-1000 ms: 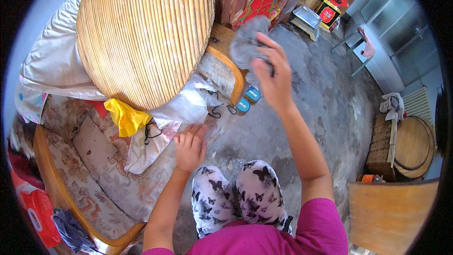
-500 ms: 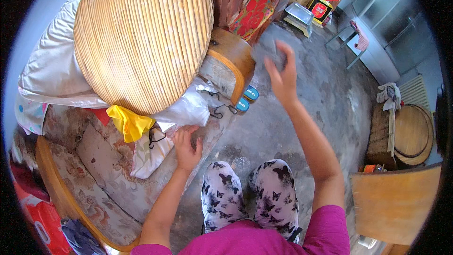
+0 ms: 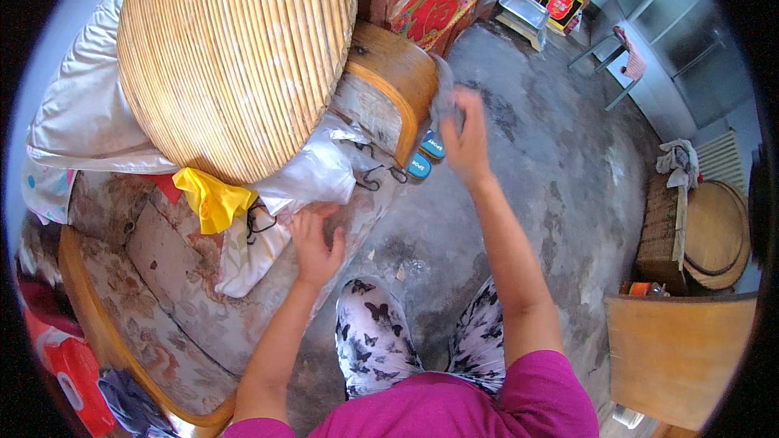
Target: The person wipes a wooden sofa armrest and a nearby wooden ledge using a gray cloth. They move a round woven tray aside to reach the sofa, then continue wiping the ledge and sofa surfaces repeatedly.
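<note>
My left hand [image 3: 315, 243] is over the sofa's front edge, thumb apart and fingers stretched toward a whitish plastic bag [image 3: 312, 169]. Its fingertips are at the bag's lower edge; I cannot tell whether they press on it. Beside that hand lies a white cloth item [image 3: 243, 258] with dark cord on it. My right hand [image 3: 467, 139] is raised near the wooden armrest [image 3: 393, 61], above the floor. Motion smears its fingers, and a greyish translucent blur shows at their tips, too unclear to name. A yellow bag or cloth [image 3: 213, 201] lies under the rim of the round bamboo-slat board [image 3: 235, 57].
The floral sofa [image 3: 174, 276] fills the left side. Blue slippers [image 3: 419, 165] rest on the grey floor [image 3: 535, 170] by the armrest. A stool [image 3: 617, 57] stands at the far right. A wooden panel [image 3: 677, 349] and round wooden boards [image 3: 714, 231] are on the near right.
My right hand has moved a little left and down, nearer the armrest. My left hand stays beside the plastic bag. My knees have spread apart, and the view has shifted slightly.
</note>
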Motion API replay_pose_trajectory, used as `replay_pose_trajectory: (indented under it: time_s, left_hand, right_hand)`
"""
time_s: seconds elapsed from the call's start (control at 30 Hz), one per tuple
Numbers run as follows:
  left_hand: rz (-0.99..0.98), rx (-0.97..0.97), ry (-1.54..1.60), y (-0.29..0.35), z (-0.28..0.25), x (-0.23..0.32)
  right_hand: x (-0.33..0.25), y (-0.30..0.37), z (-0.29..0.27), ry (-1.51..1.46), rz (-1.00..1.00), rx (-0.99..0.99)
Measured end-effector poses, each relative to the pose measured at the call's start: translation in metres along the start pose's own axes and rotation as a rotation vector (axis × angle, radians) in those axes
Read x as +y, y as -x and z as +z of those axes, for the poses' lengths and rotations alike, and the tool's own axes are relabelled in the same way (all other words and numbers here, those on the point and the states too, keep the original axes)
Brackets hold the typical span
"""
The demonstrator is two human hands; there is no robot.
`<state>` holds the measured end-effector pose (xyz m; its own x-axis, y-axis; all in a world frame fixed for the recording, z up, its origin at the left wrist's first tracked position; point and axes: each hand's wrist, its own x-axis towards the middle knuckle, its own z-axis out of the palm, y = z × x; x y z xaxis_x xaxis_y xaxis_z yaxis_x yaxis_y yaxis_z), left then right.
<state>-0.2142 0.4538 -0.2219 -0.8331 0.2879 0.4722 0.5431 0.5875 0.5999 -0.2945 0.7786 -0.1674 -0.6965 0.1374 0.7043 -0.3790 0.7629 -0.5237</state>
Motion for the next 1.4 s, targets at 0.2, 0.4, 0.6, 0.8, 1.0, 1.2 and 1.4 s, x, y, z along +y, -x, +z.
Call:
replay_pose_trajectory:
  time_s: [0.2,0.4,0.6,0.8,1.0,1.2,1.4]
  left_hand:
    - [0.023,0.003,-0.020,-0.002,0.012,-0.002]
    - [0.035,-0.001,-0.025,0.004,0.011,-0.009]
    - [0.002,-0.043,-0.084,0.003,0.012,-0.006]
    - [-0.006,-0.105,-0.051,-0.008,0.030,-0.004]
    - [-0.070,-0.123,-0.092,0.005,0.017,-0.009]
    - [-0.081,-0.172,-0.068,-0.004,0.028,-0.004]
    - [-0.110,-0.224,-0.085,-0.007,0.029,-0.002]
  right_hand:
    - [0.064,0.126,0.002,-0.369,0.902,0.120]
    - [-0.032,0.001,0.010,-0.576,0.141,0.316]
    - [0.032,0.127,0.114,-0.321,0.344,0.204]
    - [0.131,0.225,0.132,-0.420,1.060,0.209]
    - [0.019,0.090,0.071,-0.806,0.494,0.365]
    - [0.019,0.138,0.142,-0.334,0.498,0.486]
    - [0.100,0.226,0.193,-0.363,0.995,0.149]
